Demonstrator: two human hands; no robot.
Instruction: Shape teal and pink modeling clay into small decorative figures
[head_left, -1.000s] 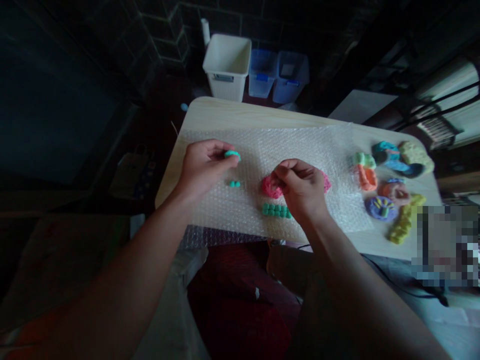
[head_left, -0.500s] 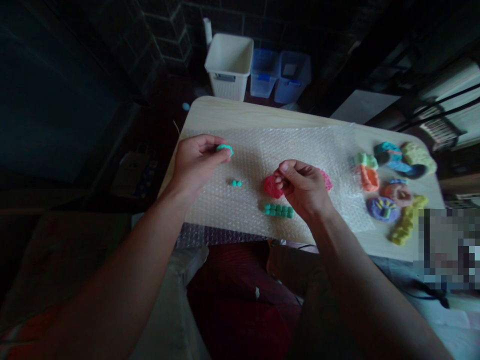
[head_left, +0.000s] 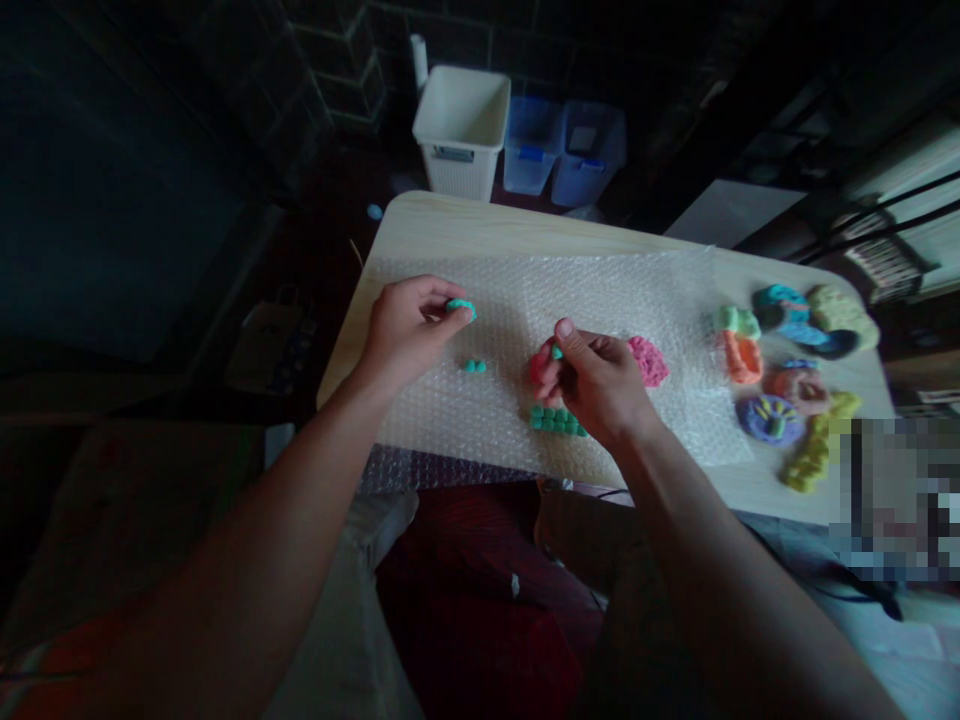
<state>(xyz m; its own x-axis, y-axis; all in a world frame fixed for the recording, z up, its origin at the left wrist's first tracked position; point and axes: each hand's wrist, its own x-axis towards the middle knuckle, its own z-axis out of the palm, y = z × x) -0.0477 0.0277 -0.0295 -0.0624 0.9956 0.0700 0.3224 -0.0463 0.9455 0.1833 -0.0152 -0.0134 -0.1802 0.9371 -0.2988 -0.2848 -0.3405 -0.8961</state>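
My left hand [head_left: 412, 325] pinches a lump of turquoise modelling clay [head_left: 461, 308] between thumb and fingers, above the bubble wrap [head_left: 495, 290]. In my right hand [head_left: 600, 375] a small green clay piece [head_left: 556, 352] shows between thumb and fingers. Two little turquoise balls [head_left: 475, 366] lie side by side on the wrap between the hands. Below my right hand, several dark green balls [head_left: 555, 420] sit in two rows. A pink clay piece [head_left: 646, 362] rests just right of that hand, and a red-pink one [head_left: 537, 370] is partly hidden behind its fingers.
At the right of the pale wooden table [head_left: 465, 225] stand several clay models, among them an orange and green one [head_left: 742, 358], a purple disc [head_left: 769, 420] and a yellow strip [head_left: 821, 440]. Beyond the far edge are a white bin [head_left: 461, 130] and blue tubs [head_left: 589, 150].
My right hand has turned and its fingers have opened out somewhat, so the small green clay piece now shows. My left hand has shifted slightly right, still holding its turquoise clay.
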